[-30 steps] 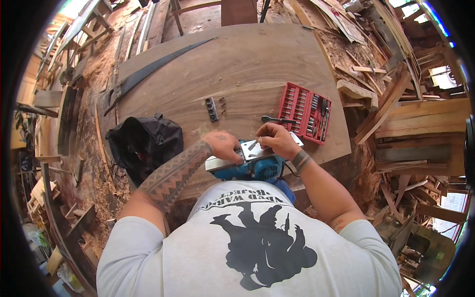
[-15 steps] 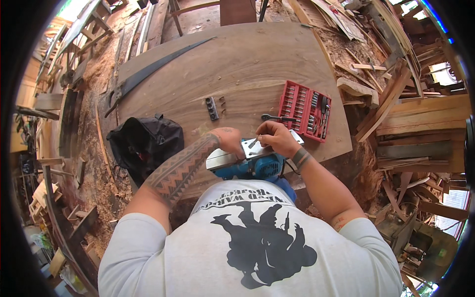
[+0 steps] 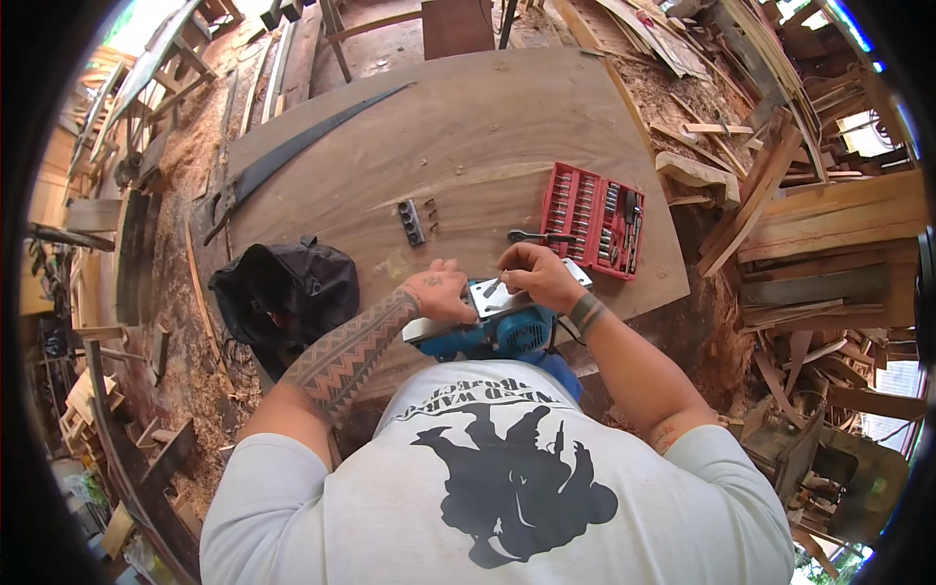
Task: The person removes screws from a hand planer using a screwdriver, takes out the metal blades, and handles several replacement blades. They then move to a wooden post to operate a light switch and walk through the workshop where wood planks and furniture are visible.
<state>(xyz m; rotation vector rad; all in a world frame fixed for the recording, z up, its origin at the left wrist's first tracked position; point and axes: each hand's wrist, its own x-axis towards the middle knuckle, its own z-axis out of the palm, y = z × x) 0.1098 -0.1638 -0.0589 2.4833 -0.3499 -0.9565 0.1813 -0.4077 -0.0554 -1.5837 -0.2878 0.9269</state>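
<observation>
Grey piece point(image 3: 492, 289) pinched in right hand point(image 3: 543, 277).

Left fingers point(image 3: 467, 312) touch blue power tool point(image 3: 522, 333); right fingers point(image 3: 513, 279) pinch small piece point(image 3: 491, 289).

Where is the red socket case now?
In the head view, the red socket case lies on the right of the wooden board, beyond the right hand, with a dark ratchet across its near left corner.

Wood shavings point(image 3: 200, 122) litter the floor point(image 3: 378, 54) near piled boards point(image 3: 829, 217).
</observation>
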